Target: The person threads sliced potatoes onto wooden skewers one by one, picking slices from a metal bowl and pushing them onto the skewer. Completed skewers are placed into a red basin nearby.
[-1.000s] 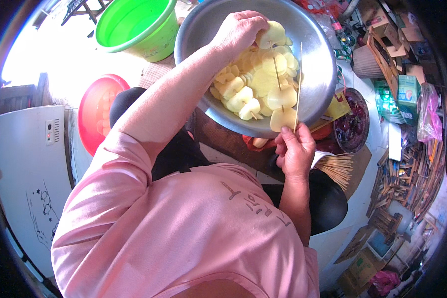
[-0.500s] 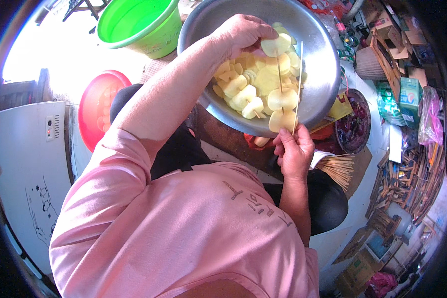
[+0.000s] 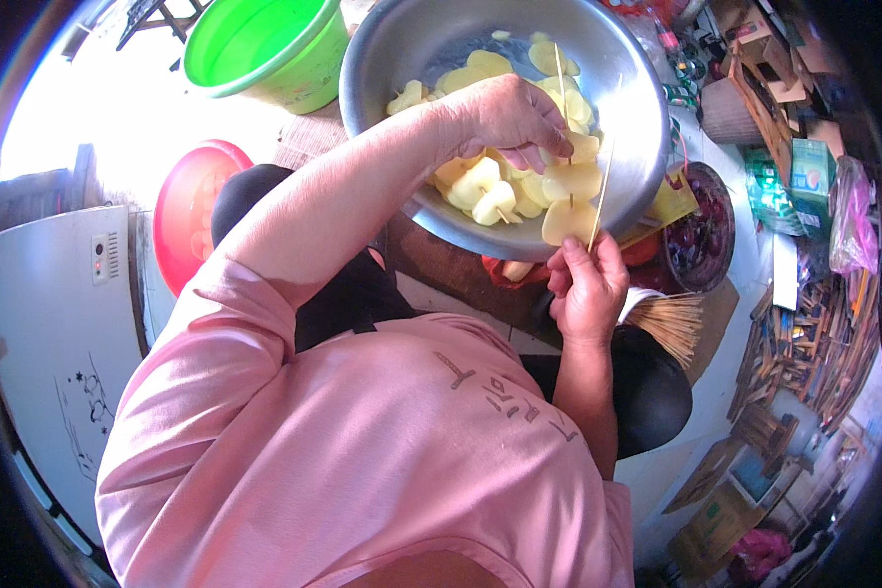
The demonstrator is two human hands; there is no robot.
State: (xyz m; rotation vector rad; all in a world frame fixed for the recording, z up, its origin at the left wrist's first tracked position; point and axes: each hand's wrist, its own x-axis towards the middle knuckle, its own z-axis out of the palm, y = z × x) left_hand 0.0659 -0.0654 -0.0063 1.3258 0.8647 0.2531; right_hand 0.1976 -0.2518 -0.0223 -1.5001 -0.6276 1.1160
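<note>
Over a wide metal basin point(image 3: 629, 186), I hold a bamboo skewer point(image 3: 560, 69) threaded with pale yellow potato slices point(image 3: 571, 180). My left hand point(image 3: 514, 120) pinches a potato slice partway along this skewer, just above the others. At the lower end, my right hand point(image 3: 590, 289) grips the lowest slice between thumb and fingers. A second, bare bamboo skewer point(image 3: 605, 186) also rises from the right hand. Loose potato slices point(image 3: 485, 67) lie in the basin, and a filled skewer point(image 3: 497, 201) rests among them. My left hand and forearm hide part of the pile.
Beside my right knee, a white container point(image 3: 637, 302) holds a bundle of bamboo skewers point(image 3: 668, 323). A green tub point(image 3: 309, 73) and a red basin point(image 3: 181, 220) stand to the left. Right of the metal basin is a dark bowl point(image 3: 701, 230). Piled sticks point(image 3: 813, 363) lie farther right.
My left hand has come down along the skewer, bringing a slice from near its tip toward the lower slices. My right hand has stayed nearly in place.
</note>
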